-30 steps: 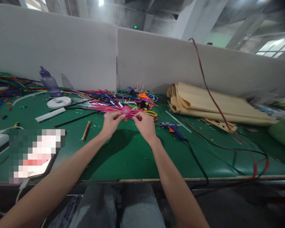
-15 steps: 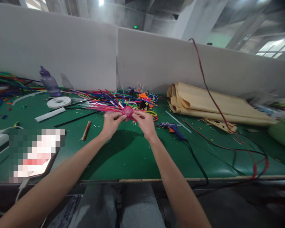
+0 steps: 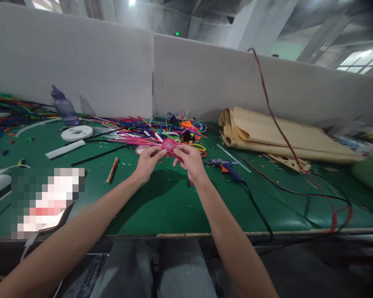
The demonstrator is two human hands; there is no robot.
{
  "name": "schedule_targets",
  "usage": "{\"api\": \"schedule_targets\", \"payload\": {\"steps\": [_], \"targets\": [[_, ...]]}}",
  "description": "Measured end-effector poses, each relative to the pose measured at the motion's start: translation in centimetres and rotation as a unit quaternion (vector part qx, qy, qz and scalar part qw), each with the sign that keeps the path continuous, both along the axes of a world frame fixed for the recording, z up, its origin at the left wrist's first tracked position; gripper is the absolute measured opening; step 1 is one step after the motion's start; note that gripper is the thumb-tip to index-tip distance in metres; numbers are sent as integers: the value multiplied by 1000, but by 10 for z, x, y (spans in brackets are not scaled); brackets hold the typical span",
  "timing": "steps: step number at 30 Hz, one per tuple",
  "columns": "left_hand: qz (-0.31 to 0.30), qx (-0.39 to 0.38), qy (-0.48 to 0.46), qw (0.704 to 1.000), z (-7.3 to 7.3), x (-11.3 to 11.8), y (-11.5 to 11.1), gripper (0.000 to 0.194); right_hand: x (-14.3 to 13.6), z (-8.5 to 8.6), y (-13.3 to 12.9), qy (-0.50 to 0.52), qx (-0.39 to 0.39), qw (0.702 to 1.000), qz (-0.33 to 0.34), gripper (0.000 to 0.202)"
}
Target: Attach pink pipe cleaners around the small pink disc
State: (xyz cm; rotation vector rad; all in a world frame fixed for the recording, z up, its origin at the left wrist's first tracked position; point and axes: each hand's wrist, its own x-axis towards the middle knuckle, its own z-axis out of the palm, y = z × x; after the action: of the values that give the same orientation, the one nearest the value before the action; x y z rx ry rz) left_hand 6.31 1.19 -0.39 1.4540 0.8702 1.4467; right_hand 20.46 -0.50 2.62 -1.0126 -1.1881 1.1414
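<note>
A small round pink piece (image 3: 168, 145) with thin pale strands sticking out around it is held up above the green table. My left hand (image 3: 148, 163) pinches its left edge between thumb and fingers. On the opposite edge my right hand (image 3: 189, 160) grips it the same way, and a bit of pink shows below that palm. Behind the hands lies a heap of coloured pipe cleaners (image 3: 136, 134). A clear and pink round piece (image 3: 142, 149) is partly hidden behind my left fingers. The blue glue gun (image 3: 225, 168) lies to the right of my right hand.
On the left are a purple bottle (image 3: 64, 107), a white tape roll (image 3: 77, 133), a brown stick (image 3: 112, 170) and a blurred-out phone (image 3: 49, 207). Folded brown paper (image 3: 276, 134) lies at the back right. A red and black cable (image 3: 269, 103) hangs across the right side.
The round pink piece has turned slightly, and more thin strands show around it. My right fingers have shifted, and pink now shows below that hand. Both hands keep their hold.
</note>
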Motion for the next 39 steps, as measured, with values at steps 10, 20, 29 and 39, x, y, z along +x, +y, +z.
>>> {"api": "schedule_targets", "payload": {"steps": [10, 20, 29, 39], "targets": [[12, 19, -4, 1000, 1, -3, 1, 19, 0, 0, -1, 34, -39, 997, 51, 17], [-14, -25, -33, 999, 6, -1, -3, 19, -2, 2, -3, 25, -22, 999, 41, 13], [-48, -100, -135, 985, 2, 3, -3, 18, -4, 1, -2, 20, -8, 998, 57, 12], [-33, -48, -58, 997, 4, -1, -2, 19, -4, 1, -4, -3, -14, 999, 50, 13]]}}
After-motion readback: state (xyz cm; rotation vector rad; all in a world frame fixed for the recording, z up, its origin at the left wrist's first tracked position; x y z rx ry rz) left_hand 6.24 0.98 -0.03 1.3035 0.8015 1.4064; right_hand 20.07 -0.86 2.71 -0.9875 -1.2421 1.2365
